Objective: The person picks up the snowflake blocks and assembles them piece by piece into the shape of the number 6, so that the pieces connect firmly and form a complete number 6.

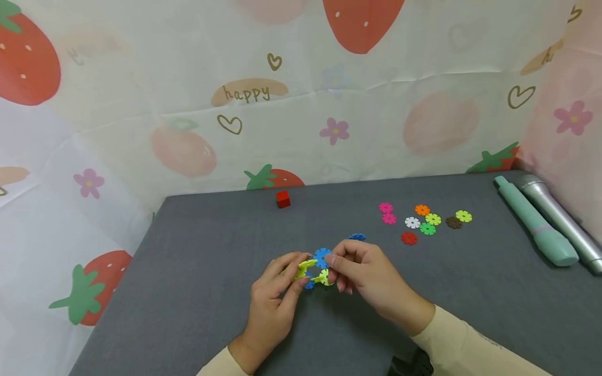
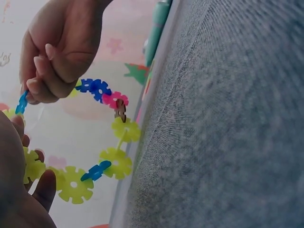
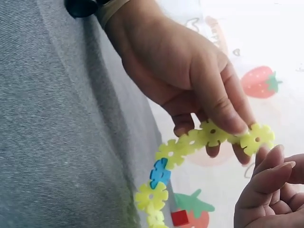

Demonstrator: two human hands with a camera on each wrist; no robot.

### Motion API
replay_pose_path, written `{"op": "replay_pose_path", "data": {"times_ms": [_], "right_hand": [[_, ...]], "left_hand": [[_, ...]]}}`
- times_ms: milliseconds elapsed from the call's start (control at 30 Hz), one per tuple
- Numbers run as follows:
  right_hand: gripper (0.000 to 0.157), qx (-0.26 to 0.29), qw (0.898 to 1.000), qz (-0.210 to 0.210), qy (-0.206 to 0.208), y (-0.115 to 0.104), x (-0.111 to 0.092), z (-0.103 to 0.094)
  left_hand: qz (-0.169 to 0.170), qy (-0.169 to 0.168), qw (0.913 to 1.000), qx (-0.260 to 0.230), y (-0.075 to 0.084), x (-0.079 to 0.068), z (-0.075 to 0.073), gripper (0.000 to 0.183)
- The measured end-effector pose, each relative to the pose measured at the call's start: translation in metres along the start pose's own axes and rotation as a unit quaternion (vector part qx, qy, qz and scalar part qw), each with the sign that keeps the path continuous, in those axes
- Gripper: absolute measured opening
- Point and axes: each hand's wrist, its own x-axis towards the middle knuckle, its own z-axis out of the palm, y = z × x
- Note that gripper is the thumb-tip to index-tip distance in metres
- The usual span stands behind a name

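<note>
Between the two hands hangs a looped chain of notched snowflake discs (image 2: pixel 74 184), mostly yellow-green, with blue, pink and brown ones among them. My left hand (image 1: pixel 275 292) pinches the yellow-green discs (image 3: pixel 212 133) between thumb and fingers. On the other side my right hand (image 1: pixel 371 274) holds a blue disc (image 1: pixel 322 257) by its edge. In the left wrist view, the right hand's fingertips are on that blue disc, close beside a yellow-green one near the left hand. Curled fingers partly hide both held spots.
Loose discs in several colours lie to the right, among them a red disc (image 1: pixel 409 238) and a pink disc (image 1: pixel 389 218). Another blue disc (image 1: pixel 357 237) shows beyond the right hand. A red cube (image 1: pixel 282 199) sits at the back. A mint microphone-shaped object (image 1: pixel 536 224) lies by a silver microphone (image 1: pixel 559 219).
</note>
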Motion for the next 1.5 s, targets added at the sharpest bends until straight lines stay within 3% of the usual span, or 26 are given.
{"op": "replay_pose_path", "data": {"times_ms": [167,267,367,433,500,600,700,767,867,1000,1100,1333,1500], "right_hand": [[0.025,0.018,1.000,-0.006,-0.004,-0.002,0.002,0.008],[0.026,0.025,1.000,0.005,0.011,-0.003,0.001,0.012],[0.029,-0.019,0.999,0.019,0.021,-0.006,-0.001,0.010],[0.026,-0.081,0.996,0.001,0.027,-0.012,-0.004,0.006],[0.018,-0.152,0.986,-0.053,0.044,-0.017,-0.006,-0.002],[0.005,-0.246,0.953,-0.151,0.096,-0.024,-0.007,-0.020],[0.014,-0.293,0.929,-0.186,0.125,-0.027,-0.003,-0.041],[0.018,-0.303,0.931,-0.169,0.115,-0.026,0.000,-0.053],[0.020,-0.297,0.943,-0.129,0.077,-0.021,0.005,-0.065],[0.012,-0.277,0.954,-0.110,0.038,-0.013,0.009,-0.070],[0.005,-0.264,0.956,-0.124,0.021,-0.009,0.011,-0.069],[0.013,-0.241,0.951,-0.193,-0.018,-0.007,0.009,-0.060],[0.015,-0.228,0.950,-0.210,-0.035,-0.008,0.008,-0.053]], "left_hand": [[0.002,0.000,1.0000,0.006,0.002,0.001,-0.002,0.043],[-0.017,-0.003,0.9999,-0.001,0.003,0.001,-0.001,0.042],[-0.040,-0.005,0.9992,-0.010,0.003,0.000,0.000,0.042],[-0.046,0.001,0.9988,-0.014,0.002,0.000,0.001,0.043],[-0.046,0.007,0.9988,-0.015,0.001,0.000,0.000,0.045],[-0.042,0.013,0.9989,-0.016,0.000,0.001,-0.001,0.046],[-0.042,0.012,0.9988,-0.021,0.000,0.002,-0.001,0.047],[-0.042,0.012,0.9989,-0.019,0.000,0.002,-0.001,0.048],[-0.042,0.014,0.9989,-0.018,0.001,0.002,-0.001,0.051],[-0.051,0.013,0.9984,-0.019,0.002,0.001,-0.002,0.054],[-0.052,0.012,0.9984,-0.016,0.001,0.001,-0.002,0.056],[-0.031,0.001,0.9995,-0.008,0.000,0.002,-0.002,0.058],[-0.023,-0.011,0.9997,0.005,0.001,0.001,-0.003,0.059]]}}
